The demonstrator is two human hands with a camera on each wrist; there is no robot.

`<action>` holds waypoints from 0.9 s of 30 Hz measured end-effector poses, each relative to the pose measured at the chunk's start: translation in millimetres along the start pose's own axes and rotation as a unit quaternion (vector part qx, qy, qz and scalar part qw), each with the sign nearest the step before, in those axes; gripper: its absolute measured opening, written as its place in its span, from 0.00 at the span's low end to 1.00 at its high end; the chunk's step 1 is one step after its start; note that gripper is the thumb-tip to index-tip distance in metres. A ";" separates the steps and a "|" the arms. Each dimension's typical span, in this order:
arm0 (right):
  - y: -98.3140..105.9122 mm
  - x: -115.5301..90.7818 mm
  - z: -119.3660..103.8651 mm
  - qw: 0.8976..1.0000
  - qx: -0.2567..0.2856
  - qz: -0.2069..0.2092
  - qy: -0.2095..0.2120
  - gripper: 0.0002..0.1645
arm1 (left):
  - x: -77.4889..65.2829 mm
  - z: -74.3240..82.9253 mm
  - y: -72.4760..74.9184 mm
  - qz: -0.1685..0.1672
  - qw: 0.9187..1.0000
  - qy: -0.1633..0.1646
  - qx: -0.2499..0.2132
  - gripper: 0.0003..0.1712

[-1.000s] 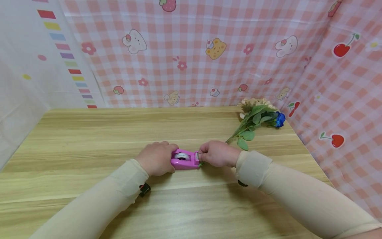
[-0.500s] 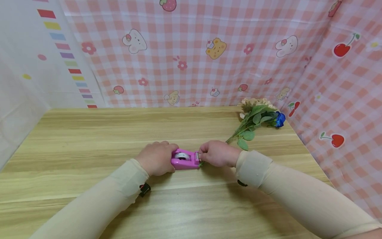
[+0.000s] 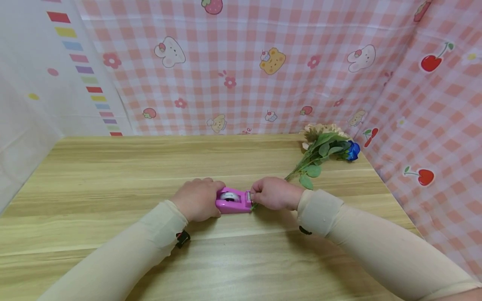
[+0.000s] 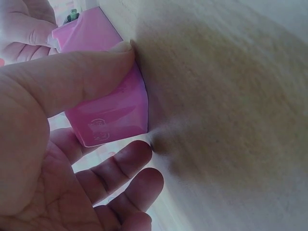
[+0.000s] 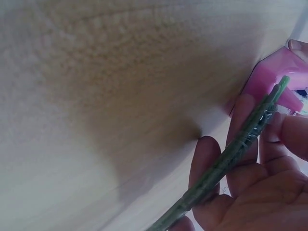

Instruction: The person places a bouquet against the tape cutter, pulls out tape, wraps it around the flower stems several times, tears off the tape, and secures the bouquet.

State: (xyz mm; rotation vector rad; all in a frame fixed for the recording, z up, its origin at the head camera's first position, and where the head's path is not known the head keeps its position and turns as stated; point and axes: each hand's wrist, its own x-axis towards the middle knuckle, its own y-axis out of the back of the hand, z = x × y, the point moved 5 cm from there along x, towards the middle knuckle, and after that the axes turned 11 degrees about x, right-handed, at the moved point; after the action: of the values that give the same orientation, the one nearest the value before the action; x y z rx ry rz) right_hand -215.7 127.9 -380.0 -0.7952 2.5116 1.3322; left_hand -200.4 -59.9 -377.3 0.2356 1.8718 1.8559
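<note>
My left hand (image 3: 196, 200) grips the rear of a pink tape dispenser (image 3: 232, 210) that stands on the table. In the left wrist view the thumb (image 4: 96, 72) presses along one side of the dispenser, with the other fingers at its far side and end. A white tape roll (image 3: 229, 196) sits inside. At the dispenser's cutter end, my right hand (image 3: 278, 193) pinches a bundle of green flower stems (image 5: 207, 180) near the cut ends. Shiny clear tape (image 5: 250, 132) lies on the stems. The head view mostly hides those ends behind the hand.
Leaves (image 3: 312, 170), a beige flower (image 3: 321, 130) and a blue rose (image 3: 352, 151) spread at the back right of the wood-grain table (image 3: 113, 175). Printed cloth (image 3: 241, 75) hangs along the back and both sides, close to the table edges.
</note>
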 end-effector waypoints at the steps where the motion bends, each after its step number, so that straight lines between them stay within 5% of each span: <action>1: 0.1 -0.2 0.0 1.000 0.001 0.000 -0.001 0.13 | 0.0 0.0 0.1 0.000 1.000 0.000 0.000 0.43; 27: 0.2 0.7 0.1 1.000 -0.005 -0.013 -0.001 0.14 | 0.0 -0.7 -0.4 0.005 1.000 -0.001 0.002 0.40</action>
State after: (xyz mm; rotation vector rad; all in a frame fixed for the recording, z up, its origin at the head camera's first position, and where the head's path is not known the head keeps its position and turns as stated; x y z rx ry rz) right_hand -216.4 127.8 -380.2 -0.8244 2.4862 1.3380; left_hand -200.6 -60.6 -377.7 0.2480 1.8763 1.8593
